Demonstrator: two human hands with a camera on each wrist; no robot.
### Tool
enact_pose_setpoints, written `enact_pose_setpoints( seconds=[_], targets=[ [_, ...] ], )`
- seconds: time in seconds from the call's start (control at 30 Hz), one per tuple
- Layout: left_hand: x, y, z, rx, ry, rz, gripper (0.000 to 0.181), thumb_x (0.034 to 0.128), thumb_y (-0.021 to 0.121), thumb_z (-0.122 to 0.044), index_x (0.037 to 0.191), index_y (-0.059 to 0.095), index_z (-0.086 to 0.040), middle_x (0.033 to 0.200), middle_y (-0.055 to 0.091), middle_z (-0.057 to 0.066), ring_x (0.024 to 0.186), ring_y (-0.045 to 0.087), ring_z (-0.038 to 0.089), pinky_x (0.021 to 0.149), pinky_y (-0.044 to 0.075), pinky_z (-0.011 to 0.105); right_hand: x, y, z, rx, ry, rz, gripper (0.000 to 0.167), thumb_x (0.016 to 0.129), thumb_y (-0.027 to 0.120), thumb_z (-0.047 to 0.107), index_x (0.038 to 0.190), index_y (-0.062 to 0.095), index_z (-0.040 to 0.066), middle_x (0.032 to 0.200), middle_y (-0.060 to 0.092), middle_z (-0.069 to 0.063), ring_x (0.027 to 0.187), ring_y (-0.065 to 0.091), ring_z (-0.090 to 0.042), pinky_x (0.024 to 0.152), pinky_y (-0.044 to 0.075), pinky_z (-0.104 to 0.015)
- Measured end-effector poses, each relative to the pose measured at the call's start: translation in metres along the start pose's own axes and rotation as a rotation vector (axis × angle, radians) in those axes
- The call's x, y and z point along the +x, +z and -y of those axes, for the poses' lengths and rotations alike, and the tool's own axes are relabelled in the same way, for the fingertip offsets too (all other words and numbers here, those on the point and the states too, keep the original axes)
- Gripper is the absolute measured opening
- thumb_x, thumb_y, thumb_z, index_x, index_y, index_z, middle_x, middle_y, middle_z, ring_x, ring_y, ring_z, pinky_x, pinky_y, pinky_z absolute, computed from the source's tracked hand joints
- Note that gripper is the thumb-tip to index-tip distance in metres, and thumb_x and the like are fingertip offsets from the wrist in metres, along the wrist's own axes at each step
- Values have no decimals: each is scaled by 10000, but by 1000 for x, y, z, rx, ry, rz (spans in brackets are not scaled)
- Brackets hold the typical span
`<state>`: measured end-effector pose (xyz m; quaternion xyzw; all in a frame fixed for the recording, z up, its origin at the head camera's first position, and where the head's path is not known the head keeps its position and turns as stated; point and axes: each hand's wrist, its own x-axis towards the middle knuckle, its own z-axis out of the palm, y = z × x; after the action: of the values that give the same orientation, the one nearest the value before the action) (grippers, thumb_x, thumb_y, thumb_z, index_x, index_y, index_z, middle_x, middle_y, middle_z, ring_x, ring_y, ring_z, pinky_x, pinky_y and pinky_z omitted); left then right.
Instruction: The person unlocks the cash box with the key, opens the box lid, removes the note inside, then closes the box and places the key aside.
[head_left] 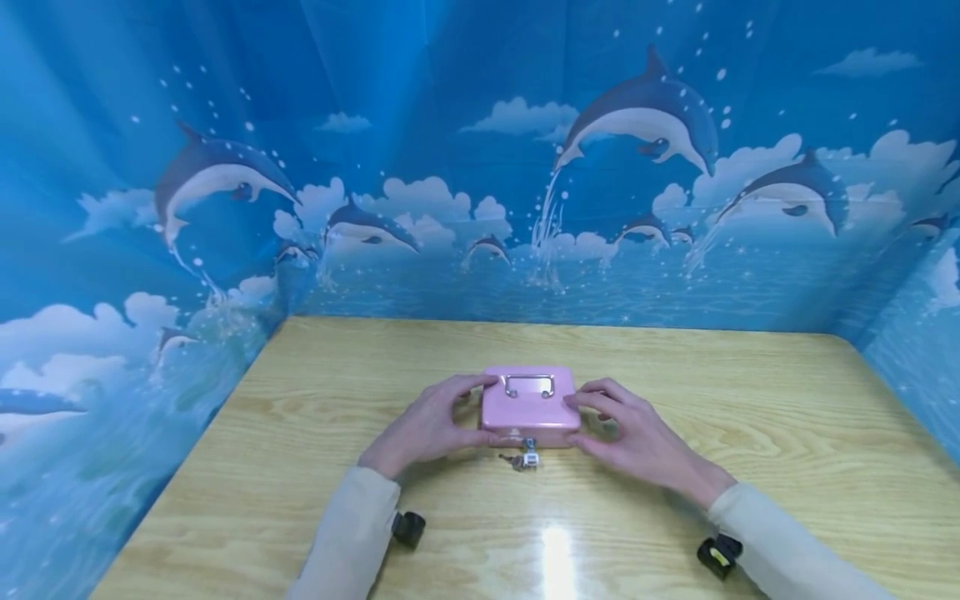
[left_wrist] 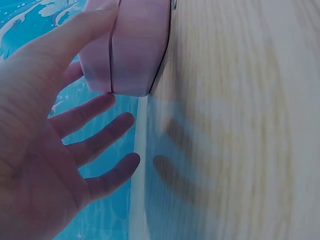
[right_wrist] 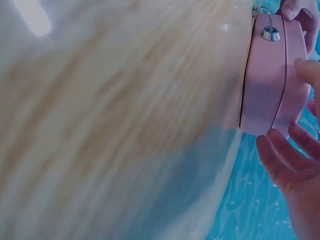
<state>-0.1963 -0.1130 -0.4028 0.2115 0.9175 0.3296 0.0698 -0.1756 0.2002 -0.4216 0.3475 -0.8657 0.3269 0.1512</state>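
A small pink cash box (head_left: 528, 414) sits on the table with its lid down, a metal carry handle (head_left: 530, 377) lying on top. A key stands in the silver lock (right_wrist: 270, 33) on its front face, and more keys (head_left: 516, 461) hang from it on a ring. My left hand (head_left: 431, 421) holds the box's left end, thumb at the front of the lid and index finger on top; its other fingers (left_wrist: 102, 145) spread loosely below. At the right end, my right hand (head_left: 637, 429) grips the lid in the same way, thumb in front.
The box rests on a light wood-grain table (head_left: 360, 358). A blue curtain (head_left: 450, 275) printed with dolphins hangs along the back and sides. Dark wrist cameras (head_left: 408, 529) are strapped at both sleeves.
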Motion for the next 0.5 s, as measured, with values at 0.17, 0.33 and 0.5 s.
enact_pose_setpoints(
  seconds=[0.17, 0.33, 0.5],
  targets=[
    [0, 0, 0, 6, 4, -4, 835, 774, 853, -519, 1506, 488, -351, 1568, 503, -19, 1403, 526, 277, 1167, 434, 536, 2, 1, 0, 52, 61, 25, 434, 821, 847, 144, 1221, 710, 48, 1237, 649, -130, 1000, 714, -270, 791, 646, -314],
    [0, -1, 0, 9, -2, -10, 820, 772, 859, -508, 1496, 502, -358, 1560, 512, -28, 1414, 517, 267, 1174, 424, 536, 3, 2, 2, 89, 117, 46, 417, 859, 821, 166, 1241, 706, 47, 1265, 669, -170, 985, 738, -266, 782, 642, -284],
    [0, -2, -1, 6, -10, -7, 815, 774, 843, -548, 1493, 503, -369, 1555, 519, -28, 1390, 539, 270, 1163, 432, 548, 4, 1, 4, 84, 129, 42, 404, 867, 817, 182, 1235, 712, 53, 1248, 683, -162, 965, 748, -256, 779, 641, -282]
  ],
)
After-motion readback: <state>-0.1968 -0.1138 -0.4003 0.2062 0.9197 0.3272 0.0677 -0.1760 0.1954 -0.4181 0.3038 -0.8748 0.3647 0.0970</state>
